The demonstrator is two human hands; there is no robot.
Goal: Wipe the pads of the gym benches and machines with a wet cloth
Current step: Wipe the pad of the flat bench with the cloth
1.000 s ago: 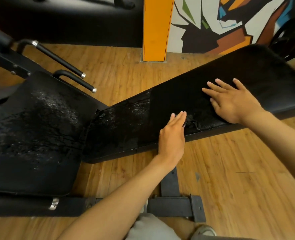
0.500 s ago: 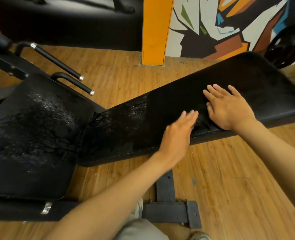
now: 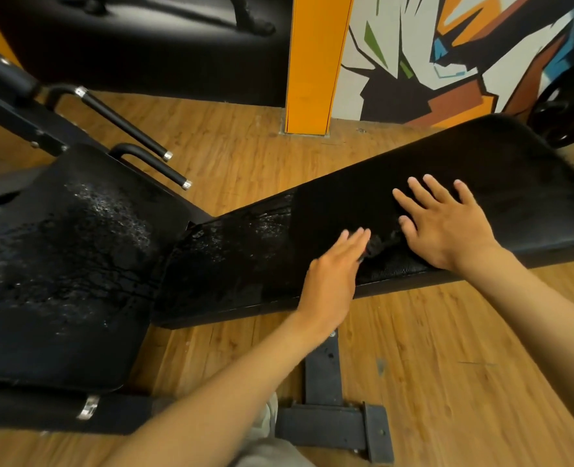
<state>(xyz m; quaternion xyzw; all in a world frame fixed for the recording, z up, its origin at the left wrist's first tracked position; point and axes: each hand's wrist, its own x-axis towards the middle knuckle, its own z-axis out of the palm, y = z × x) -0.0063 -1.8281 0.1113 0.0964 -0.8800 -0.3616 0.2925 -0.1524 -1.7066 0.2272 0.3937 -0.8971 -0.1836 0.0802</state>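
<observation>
Lying flat with straight, spread fingers on the long back pad (image 3: 481, 183) of the worktop, right hand (image 3: 447, 227) gripping nothing; just left of it, left hand (image 3: 332, 274) also released, straight fingertips touching a small crumpled black cloth (image 3: 378, 246) bunched between the two hands. Likely handling soft, limp, light and damp, best gathered by its bunched middle under a flat palm. Glistening wet farther left: the pad's left end and seat pad (image 3: 63, 264), with handles (image 3: 134, 136) beyond, not blocking.
</observation>
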